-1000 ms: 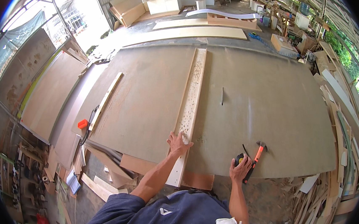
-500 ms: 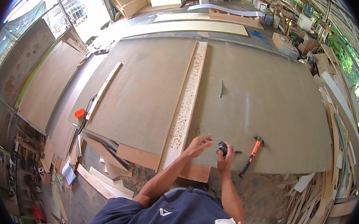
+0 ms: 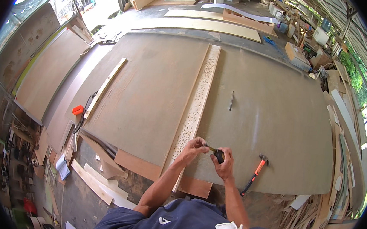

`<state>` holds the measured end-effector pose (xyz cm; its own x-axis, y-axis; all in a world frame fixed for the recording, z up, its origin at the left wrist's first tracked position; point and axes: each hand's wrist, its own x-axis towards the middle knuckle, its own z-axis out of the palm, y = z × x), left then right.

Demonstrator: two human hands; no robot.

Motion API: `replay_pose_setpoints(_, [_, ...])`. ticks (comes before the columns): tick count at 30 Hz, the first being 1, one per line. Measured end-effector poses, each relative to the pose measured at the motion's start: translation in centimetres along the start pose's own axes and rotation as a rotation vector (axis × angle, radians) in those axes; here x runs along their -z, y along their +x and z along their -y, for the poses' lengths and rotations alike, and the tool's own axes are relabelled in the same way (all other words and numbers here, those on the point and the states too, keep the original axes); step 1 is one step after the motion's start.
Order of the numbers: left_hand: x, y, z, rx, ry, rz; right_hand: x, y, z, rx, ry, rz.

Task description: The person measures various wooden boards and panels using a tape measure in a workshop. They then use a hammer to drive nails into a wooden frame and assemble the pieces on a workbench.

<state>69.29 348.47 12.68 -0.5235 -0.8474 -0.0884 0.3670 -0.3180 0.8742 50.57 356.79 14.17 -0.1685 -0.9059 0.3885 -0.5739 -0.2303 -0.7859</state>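
A black tape measure [image 3: 219,156] sits in the grip of my right hand [image 3: 225,168], above the near part of the large grey-brown panel [image 3: 274,117]. My left hand [image 3: 192,151] pinches the end of the short yellow blade [image 3: 211,149] coming out of the case. Beneath my left hand runs a long pale board [image 3: 201,86] dotted with small dark marks, lying lengthwise across the panel. To the right of my right hand rests a claw hammer [image 3: 255,175] with an orange and black handle. A thin dark pencil-like stick [image 3: 231,101] lies farther off.
A narrow wooden strip [image 3: 106,87] lies on the panel's left part, near an orange object [image 3: 78,110]. Wood offcuts [image 3: 313,219] pile up at the right edge. More sheets [image 3: 50,78] stand at the left, and long boards [image 3: 199,27] lie beyond the panel.
My left hand has moved in and taken the blade's end, now drawn a little out of the case. The right hand has shifted slightly left, and the view has turned a little.
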Motion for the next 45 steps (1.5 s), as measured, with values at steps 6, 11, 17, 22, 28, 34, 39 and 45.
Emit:
replay_pose_setpoints(6, [3.0,2.5,-2.6,-0.249,-0.058,-0.278,4.8,2.5,-5.1,0.105,-0.233,0.053])
replay_pose_setpoints(11, [3.1,3.8,-5.1,-0.450,-0.126,-0.536,13.1,4.2,-12.6,0.072,-0.372,0.117])
replay_pose_setpoints(17, [0.7,4.4,-3.8,-0.278,0.188,-0.764,22.4,5.7,-20.8,0.000,-0.471,0.136])
replay_pose_setpoints(22, [1.1,1.5,0.5,0.179,1.044,-0.977,24.8,8.7,-27.7,-0.084,-0.606,0.152])
replay_pose_setpoints(28, [1.6,-2.7,2.5,0.620,1.377,-0.928,22.2,13.7,-31.3,-0.166,-0.674,0.207])
replay_pose_setpoints(34, [1.6,-2.6,4.6,0.430,1.499,-0.993,20.0,18.0,-32.3,-0.156,-0.727,0.252])
replay_pose_setpoints(39, [1.7,-2.4,4.9,0.350,1.559,-1.026,18.3,21.0,-32.0,-0.199,-0.686,0.293])
replay_pose_setpoints(45, [3.1,-2.5,4.2,0.347,1.579,-1.045,16.0,23.3,-33.2,-0.133,-0.749,0.366])
